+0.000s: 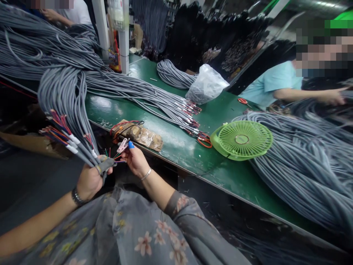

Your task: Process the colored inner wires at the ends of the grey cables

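My left hand (pixel 92 178) is closed around the ends of several grey cables (pixel 88 156), with grey wrapping on its thumb. White-banded cable ends (pixel 72 143) with red, blue and orange wires stick out above it. Thin coloured wires (pixel 117 156) fan out between my two hands. My right hand (pixel 135 160), blue tape on one finger, pinches at these wires. A small pinkish-white clip-like piece (pixel 122 145) shows at its fingertips; whether it is held or lies behind them I cannot tell. Just beyond, a taped brown block (pixel 146 137) lies at the table edge.
On the green table (pixel 165 143) lie long grey cable bundles (pixel 138 88), orange-handled scissors (pixel 204 140), a green fan (pixel 242 140) and a plastic bag (pixel 206 84). More cables (pixel 303 158) cover the right side. A person in light blue (pixel 278 82) works across the table; another is at upper left.
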A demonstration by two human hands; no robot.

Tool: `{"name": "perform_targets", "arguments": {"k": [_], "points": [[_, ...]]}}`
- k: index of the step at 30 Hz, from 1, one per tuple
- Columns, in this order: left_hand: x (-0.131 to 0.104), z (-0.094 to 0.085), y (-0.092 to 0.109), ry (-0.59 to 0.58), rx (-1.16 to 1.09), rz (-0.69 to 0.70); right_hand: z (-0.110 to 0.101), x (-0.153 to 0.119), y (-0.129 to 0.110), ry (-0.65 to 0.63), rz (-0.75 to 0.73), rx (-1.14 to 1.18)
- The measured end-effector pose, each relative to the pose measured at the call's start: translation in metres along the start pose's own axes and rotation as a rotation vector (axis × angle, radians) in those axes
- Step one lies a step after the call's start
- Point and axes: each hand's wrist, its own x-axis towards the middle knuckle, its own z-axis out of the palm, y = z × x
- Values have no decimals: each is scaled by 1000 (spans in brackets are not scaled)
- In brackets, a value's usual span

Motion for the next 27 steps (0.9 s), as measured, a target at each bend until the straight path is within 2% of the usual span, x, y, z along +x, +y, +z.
{"name": "perform_targets", "arguments": {"k": [4,6,10,16,21,25,27], "points": [[1,10,2,12,-16,6,-5,2,8,121,-197,-120],[1,12,1,21,-22,6,-4,4,9,96,-160,-106],[1,9,-2,14,-7,-21,3,7,4,-12,21,45],[2,7,-9,-9,46,21,10,9,2,41,40,168],[-2,2,-10,-40,66,27,5,3,0,-32,78,112],[-6,-8,-17,-12,111,72,-6,-12,1,-178,167,-35],[-7,-13,-19,-25,152,65,-10,-21,5,-229,144,-111]]}}
